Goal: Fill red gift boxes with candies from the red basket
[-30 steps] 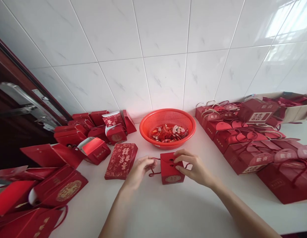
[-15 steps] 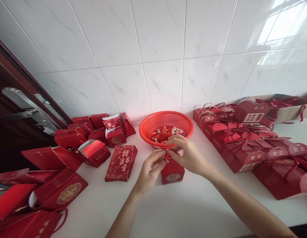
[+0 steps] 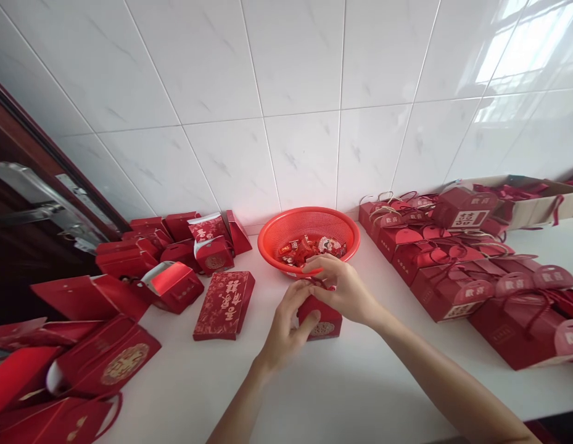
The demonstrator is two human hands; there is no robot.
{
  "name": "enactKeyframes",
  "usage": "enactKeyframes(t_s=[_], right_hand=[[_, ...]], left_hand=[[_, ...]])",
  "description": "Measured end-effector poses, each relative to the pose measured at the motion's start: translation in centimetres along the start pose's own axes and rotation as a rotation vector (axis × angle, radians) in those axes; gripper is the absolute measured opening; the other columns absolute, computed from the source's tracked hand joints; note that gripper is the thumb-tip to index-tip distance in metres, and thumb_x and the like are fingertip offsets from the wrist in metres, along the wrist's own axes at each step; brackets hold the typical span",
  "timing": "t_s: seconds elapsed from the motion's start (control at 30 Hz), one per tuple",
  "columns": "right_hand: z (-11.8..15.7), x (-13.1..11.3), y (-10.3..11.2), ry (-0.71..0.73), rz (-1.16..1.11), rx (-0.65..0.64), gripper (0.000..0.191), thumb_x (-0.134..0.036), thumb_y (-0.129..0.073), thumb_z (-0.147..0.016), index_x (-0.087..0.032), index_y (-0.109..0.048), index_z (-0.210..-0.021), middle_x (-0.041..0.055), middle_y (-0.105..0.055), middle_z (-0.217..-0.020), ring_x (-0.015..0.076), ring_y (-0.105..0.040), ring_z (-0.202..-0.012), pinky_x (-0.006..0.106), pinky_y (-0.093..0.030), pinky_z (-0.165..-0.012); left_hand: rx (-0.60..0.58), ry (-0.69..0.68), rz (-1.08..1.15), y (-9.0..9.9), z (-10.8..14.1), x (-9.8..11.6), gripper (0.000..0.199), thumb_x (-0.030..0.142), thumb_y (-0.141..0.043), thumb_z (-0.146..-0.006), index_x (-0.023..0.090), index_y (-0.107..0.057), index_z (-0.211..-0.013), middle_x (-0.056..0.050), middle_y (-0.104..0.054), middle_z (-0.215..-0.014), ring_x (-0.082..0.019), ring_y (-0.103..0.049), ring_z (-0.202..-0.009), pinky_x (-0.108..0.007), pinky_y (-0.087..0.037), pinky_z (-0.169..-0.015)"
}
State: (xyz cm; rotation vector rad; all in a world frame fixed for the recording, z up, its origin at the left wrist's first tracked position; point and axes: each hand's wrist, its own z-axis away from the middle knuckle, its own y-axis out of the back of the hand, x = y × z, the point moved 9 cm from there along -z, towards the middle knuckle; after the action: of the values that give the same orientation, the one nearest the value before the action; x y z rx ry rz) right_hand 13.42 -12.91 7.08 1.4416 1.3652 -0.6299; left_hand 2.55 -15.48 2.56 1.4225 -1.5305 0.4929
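The left hand (image 3: 286,320) is partly closed on a small red cardboard box with a round gold emblem (image 3: 329,312), thumb against its front and fingers bent over the top, a hold that probably keeps so light a thing from sliding. The right hand (image 3: 348,292) arches over the same top from the other side, half curled, fingertips close to the left hand's; they hide what they touch, so whether they pinch anything I cannot tell. The box stands upright beneath both hands on the smooth white tabletop (image 3: 369,385). Just beyond the hands, likely for easy reach, is a round orange-red plastic basket (image 3: 309,223) holding shiny red wrapped sweets (image 3: 307,250). Left of the left hand lies a flat red patterned carton (image 3: 224,306), with open red cardboard boxes (image 3: 175,288) farther out; well right of the right hand, closed red cardboard boxes with cord handles (image 3: 501,334) sit packed together, perhaps to save room
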Motion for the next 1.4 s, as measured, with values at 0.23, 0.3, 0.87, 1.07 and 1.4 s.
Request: enactKeyframes(t_s=[0.23,0.3,0.87,1.07,1.4], right_hand=[[-0.2,1.2,-0.8,-0.072,-0.128,-0.045,0.026,-0.01,-0.057,-0.075,-0.02,-0.064,-0.099,0.0071,-0.067,-0.113,0.0181,-0.07,-0.081,0.034,-0.059,-0.073],[-0.1,1.1,-0.9,-0.081,-0.134,-0.054,0.028,-0.009,-0.056,-0.074,-0.02,-0.063,-0.099,0.0062,-0.068,-0.11,0.0179,-0.071,-0.079,0.033,-0.059,-0.072],[-0.4,0.0,1.3,-0.069,-0.327,0.075,0.029,-0.012,-0.057,-0.066,-0.019,-0.063,-0.094,0.0043,-0.065,-0.1,0.0127,-0.06,-0.071,0.03,-0.053,-0.069],[0.0,0.9,1.5,-0.1,-0.237,0.011,0.034,-0.01,-0.056,-0.067,-0.019,-0.062,-0.099,-0.0055,-0.049,-0.064,0.0113,-0.047,-0.058,0.025,-0.041,-0.056],[0.5,-0.5,3.5,0.001,0.127,0.067,0.041,0.001,-0.05,-0.064,-0.021,-0.067,-0.094,0.0005,-0.06,-0.09,0.0093,-0.049,-0.064,0.023,-0.045,-0.059]], left_hand=[[0.026,0.023,-0.104,0.2,0.5,-0.7,0.034,0.03,-0.058,-0.096,0.026,-0.06,-0.129,-0.011,-0.055,-0.131,-0.027,-0.053,-0.124,-0.045,-0.048,-0.105],[0.023,0.028,-0.147,0.1,0.7,-0.9,0.033,0.032,-0.057,-0.097,0.026,-0.059,-0.129,-0.012,-0.053,-0.132,-0.027,-0.051,-0.126,-0.046,-0.047,-0.106],[0.163,-0.132,-0.281,0.9,1.8,-0.2,0.048,0.024,-0.061,-0.093,0.027,-0.049,-0.14,-0.01,-0.058,-0.134,-0.026,-0.055,-0.127,-0.043,-0.05,-0.105],[0.197,-0.131,-0.35,0.8,2.0,-0.4,0.041,0.025,-0.061,-0.093,0.026,-0.055,-0.133,-0.011,-0.059,-0.127,-0.027,-0.059,-0.12,-0.044,-0.054,-0.099],[0.216,-0.132,-0.358,0.4,2.3,-1.1,0.049,0.029,-0.063,-0.091,0.027,-0.049,-0.138,-0.012,-0.058,-0.131,-0.029,-0.058,-0.122,-0.047,-0.054,-0.099]])
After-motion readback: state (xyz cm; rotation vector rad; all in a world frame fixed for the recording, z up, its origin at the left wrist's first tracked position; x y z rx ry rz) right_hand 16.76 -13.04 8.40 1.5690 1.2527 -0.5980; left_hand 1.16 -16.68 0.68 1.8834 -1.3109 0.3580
